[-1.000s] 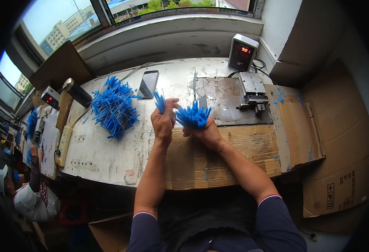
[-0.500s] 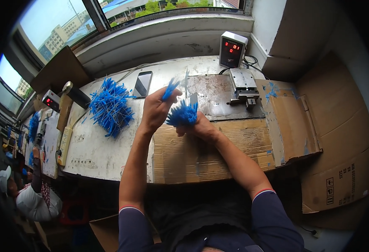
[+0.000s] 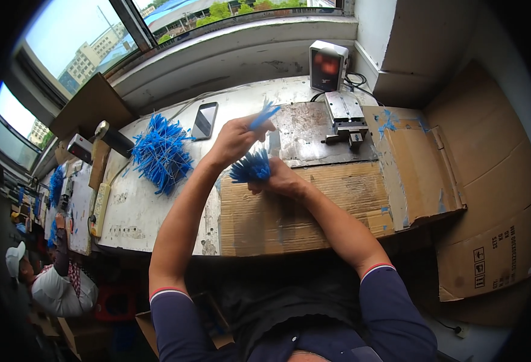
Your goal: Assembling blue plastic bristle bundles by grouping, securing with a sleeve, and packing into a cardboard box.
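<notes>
My right hand (image 3: pixel 284 181) is closed round a thick bundle of thin blue plastic strips (image 3: pixel 251 168), their tips fanning out to the left. Just above it, my left hand (image 3: pixel 236 140) pinches a small bunch of similar blue strips (image 3: pixel 264 117) that point up and right. That smaller bunch is blurred by motion and stands apart from the bundle. Both hands are over the near middle of the bench, above a flat cardboard sheet (image 3: pixel 313 208). To their left lies a tangled heap of blue strips (image 3: pixel 161 154) with thin pale stems.
A metal fixture (image 3: pixel 345 114) sits on a steel plate (image 3: pixel 298 136), with a display box (image 3: pixel 328 65) behind it. A phone (image 3: pixel 205 120) and a dark cylinder (image 3: pixel 115 140) lie left. Cardboard (image 3: pixel 425 172) borders the right side. A co-worker (image 3: pixel 57 283) sits far left.
My left hand has shifted right and its small bunch has tilted from upright toward the right. My right hand's bundle now leans more to the left. The whole view has shifted slightly.
</notes>
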The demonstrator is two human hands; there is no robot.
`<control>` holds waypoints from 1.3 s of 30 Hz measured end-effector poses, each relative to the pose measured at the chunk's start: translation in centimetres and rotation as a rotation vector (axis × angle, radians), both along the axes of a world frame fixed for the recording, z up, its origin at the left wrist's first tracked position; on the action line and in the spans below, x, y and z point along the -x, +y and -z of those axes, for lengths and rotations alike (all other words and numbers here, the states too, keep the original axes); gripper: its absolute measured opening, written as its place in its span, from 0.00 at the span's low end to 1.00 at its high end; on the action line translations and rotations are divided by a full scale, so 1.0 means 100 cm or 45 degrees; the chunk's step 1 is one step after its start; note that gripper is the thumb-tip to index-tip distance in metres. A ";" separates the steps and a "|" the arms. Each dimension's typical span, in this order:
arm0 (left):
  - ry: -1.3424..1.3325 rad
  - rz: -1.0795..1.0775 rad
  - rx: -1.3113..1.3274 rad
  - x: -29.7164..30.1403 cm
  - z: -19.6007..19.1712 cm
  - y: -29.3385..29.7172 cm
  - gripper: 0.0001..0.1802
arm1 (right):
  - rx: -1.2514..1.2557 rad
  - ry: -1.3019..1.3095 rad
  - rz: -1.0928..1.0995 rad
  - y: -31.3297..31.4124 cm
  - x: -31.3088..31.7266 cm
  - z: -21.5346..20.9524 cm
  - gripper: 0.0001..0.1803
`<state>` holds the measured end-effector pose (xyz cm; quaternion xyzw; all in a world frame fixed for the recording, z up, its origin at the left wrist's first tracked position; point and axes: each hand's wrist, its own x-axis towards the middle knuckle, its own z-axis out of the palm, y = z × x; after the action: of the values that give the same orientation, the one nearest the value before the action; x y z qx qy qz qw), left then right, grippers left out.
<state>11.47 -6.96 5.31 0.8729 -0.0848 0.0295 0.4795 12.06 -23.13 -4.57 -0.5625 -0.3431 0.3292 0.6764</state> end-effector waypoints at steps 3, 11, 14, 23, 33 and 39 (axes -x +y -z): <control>-0.056 0.100 -0.142 0.004 0.010 0.006 0.13 | 0.093 -0.142 0.044 0.007 0.001 0.005 0.04; -0.141 -0.443 0.972 0.035 0.022 0.043 0.17 | -0.378 -0.071 0.709 0.023 0.003 0.025 0.04; 0.007 -0.401 1.175 0.045 0.072 0.052 0.21 | -0.254 0.031 0.509 0.030 0.008 0.021 0.02; 0.115 -0.144 1.631 0.041 0.095 0.013 0.29 | -0.394 0.530 0.759 -0.001 -0.011 -0.009 0.11; 0.399 0.021 1.389 0.046 0.111 0.000 0.37 | -0.322 0.295 0.770 0.002 -0.016 -0.010 0.07; 0.425 -0.078 1.126 0.050 0.102 -0.012 0.30 | -0.252 0.388 0.537 -0.001 -0.014 -0.003 0.07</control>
<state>6.49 -8.20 -4.92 0.5798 0.0401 -0.0639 0.8112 13.48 -23.21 -4.25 -0.4965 -0.1431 0.2267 0.8256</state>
